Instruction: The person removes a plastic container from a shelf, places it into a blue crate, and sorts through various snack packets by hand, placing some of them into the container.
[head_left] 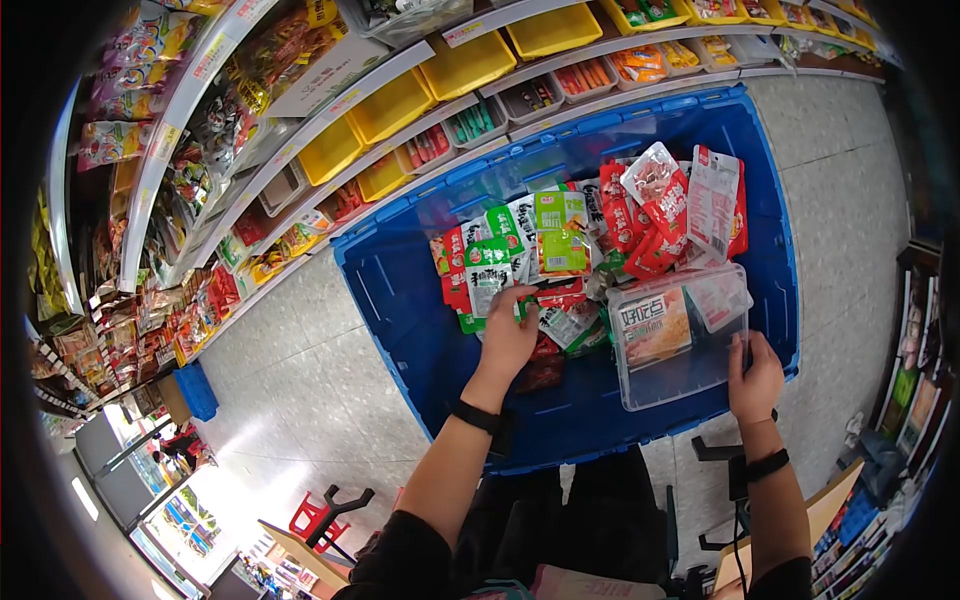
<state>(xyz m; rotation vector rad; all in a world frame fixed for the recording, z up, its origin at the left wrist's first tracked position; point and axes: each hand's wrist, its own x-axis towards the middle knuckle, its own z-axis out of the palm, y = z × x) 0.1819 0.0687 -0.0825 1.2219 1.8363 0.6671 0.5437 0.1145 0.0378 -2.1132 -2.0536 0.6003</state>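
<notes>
A big blue crate (400, 370) in front of me holds many snack packets. My left hand (508, 335) is at the lower right corner of a green and white snack packet (488, 283), its fingers curled in on that corner. With my right hand (755, 378) I grip the right rim of a clear plastic bin (655, 385), tilted over the crate's right half. A card with a picture of food (655, 328) shows at the bin's left side. A green pouch (562, 232) lies among the packets, and red pouches (650, 205) are heaped to the right.
Shelves with yellow bins (465, 68) and bagged snacks (140, 60) curve along the far and left sides. Tiled floor (290, 390) surrounds the crate. A red stool (315, 520) stands at the lower left, and a stocked rack (915, 360) at the right.
</notes>
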